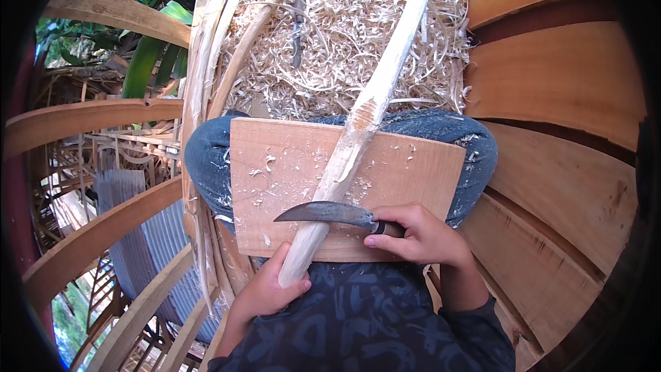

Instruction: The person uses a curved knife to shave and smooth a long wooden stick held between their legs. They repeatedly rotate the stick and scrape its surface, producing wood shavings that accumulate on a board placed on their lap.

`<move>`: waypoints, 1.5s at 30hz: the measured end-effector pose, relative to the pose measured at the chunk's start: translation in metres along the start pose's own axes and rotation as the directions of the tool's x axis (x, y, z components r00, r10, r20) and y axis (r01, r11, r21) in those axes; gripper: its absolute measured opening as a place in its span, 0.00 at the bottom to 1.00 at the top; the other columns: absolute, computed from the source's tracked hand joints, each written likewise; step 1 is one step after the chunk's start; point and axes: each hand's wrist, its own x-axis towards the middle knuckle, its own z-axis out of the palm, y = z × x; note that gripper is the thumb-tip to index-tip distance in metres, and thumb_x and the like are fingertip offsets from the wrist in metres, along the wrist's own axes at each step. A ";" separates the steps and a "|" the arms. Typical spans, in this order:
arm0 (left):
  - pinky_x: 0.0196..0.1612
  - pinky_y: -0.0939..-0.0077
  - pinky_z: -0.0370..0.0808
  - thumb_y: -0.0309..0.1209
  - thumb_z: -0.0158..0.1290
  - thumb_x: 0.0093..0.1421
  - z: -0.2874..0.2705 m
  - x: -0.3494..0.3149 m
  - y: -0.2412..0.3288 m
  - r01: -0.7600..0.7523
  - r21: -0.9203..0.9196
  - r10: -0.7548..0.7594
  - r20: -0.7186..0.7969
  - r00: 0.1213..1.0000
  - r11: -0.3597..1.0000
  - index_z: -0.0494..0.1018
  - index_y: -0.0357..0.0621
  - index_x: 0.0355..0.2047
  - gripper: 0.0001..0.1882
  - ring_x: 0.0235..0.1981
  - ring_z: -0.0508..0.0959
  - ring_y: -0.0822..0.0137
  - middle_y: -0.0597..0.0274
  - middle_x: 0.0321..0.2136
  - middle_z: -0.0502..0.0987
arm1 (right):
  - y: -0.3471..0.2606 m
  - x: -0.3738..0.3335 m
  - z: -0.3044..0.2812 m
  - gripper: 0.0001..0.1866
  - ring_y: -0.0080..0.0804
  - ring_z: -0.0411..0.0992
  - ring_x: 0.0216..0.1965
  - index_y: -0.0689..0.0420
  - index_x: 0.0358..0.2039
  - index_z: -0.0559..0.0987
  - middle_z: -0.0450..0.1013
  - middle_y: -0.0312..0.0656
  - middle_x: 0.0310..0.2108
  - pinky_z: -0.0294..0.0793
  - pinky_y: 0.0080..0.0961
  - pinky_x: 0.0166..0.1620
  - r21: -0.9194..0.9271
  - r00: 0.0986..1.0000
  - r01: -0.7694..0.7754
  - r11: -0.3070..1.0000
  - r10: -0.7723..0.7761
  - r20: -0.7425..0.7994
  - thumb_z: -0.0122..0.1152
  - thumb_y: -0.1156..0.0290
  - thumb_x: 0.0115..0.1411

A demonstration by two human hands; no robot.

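Observation:
A long, pale peeled wooden pole (344, 155) slants from near my waist up to the far right, crossing a flat wooden board (413, 172) laid over my lap. My left hand (274, 284) is wrapped round the pole's near end. In my right hand (420, 233) is the dark handle of a knife with a curved blade (327, 212). The blade lies across the pole just beyond my left hand, its tip pointing left. Farther up, a brownish rough patch (363, 114) marks the pole. Small shavings are scattered over the board.
Curly wood shavings (344, 34) heap up beyond my knees, with another dark knife-like tool (297, 24) lying on them. Long wood strips and sticks (210, 41) lie along the left. Wooden slats (110, 114) stand at the left, wide planks (558, 76) at the right.

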 end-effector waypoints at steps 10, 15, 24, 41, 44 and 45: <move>0.33 0.80 0.70 0.27 0.56 0.57 0.001 0.001 0.002 0.003 -0.087 -0.002 0.014 1.000 0.996 0.59 0.39 0.53 0.26 0.28 0.71 0.76 0.64 0.30 0.71 | -0.011 -0.001 0.000 0.16 0.24 0.72 0.32 0.69 0.41 0.76 0.77 0.41 0.31 0.71 0.22 0.40 0.190 0.985 -0.091 0.978 0.117 -0.129 0.64 0.73 0.55; 0.33 0.80 0.70 0.27 0.56 0.57 0.001 0.002 0.006 0.006 -0.046 -0.006 0.014 1.000 0.999 0.59 0.39 0.53 0.26 0.28 0.71 0.76 0.65 0.29 0.71 | -0.004 0.001 -0.002 0.11 0.18 0.71 0.30 0.67 0.36 0.78 0.77 0.40 0.30 0.70 0.17 0.34 0.260 0.953 -0.045 0.965 0.120 -0.279 0.64 0.73 0.55; 0.33 0.80 0.70 0.27 0.56 0.57 0.001 0.003 0.008 0.017 -0.019 -0.016 0.008 1.000 1.000 0.59 0.39 0.54 0.27 0.28 0.72 0.76 0.65 0.29 0.71 | -0.011 0.001 -0.003 0.12 0.15 0.70 0.28 0.65 0.38 0.79 0.77 0.39 0.28 0.70 0.16 0.33 0.147 0.980 -0.024 0.989 0.053 -0.194 0.64 0.73 0.55; 0.38 0.77 0.69 0.27 0.56 0.56 0.000 0.003 0.007 -0.004 0.025 0.003 0.037 0.999 1.000 0.58 0.39 0.55 0.29 0.33 0.72 0.74 0.64 0.31 0.71 | -0.022 0.001 -0.014 0.09 0.15 0.68 0.29 0.65 0.36 0.79 0.75 0.34 0.27 0.68 0.14 0.33 0.182 0.941 -0.245 0.952 0.279 -0.193 0.64 0.75 0.54; 0.35 0.78 0.70 0.27 0.56 0.57 0.002 0.004 0.007 -0.004 -0.007 0.005 0.024 1.000 1.000 0.58 0.39 0.55 0.28 0.29 0.72 0.75 0.64 0.31 0.71 | -0.018 0.006 0.000 0.09 0.14 0.68 0.28 0.66 0.35 0.79 0.75 0.35 0.27 0.68 0.15 0.32 0.273 0.858 -0.061 0.960 0.190 -0.478 0.64 0.75 0.54; 0.34 0.79 0.70 0.27 0.56 0.57 0.004 0.004 0.011 0.017 -0.032 -0.016 0.023 1.000 0.999 0.58 0.39 0.56 0.28 0.28 0.72 0.75 0.64 0.31 0.71 | -0.020 0.005 -0.007 0.10 0.15 0.69 0.26 0.66 0.36 0.78 0.75 0.37 0.28 0.68 0.16 0.28 0.281 0.853 -0.151 0.948 0.268 -0.447 0.64 0.76 0.55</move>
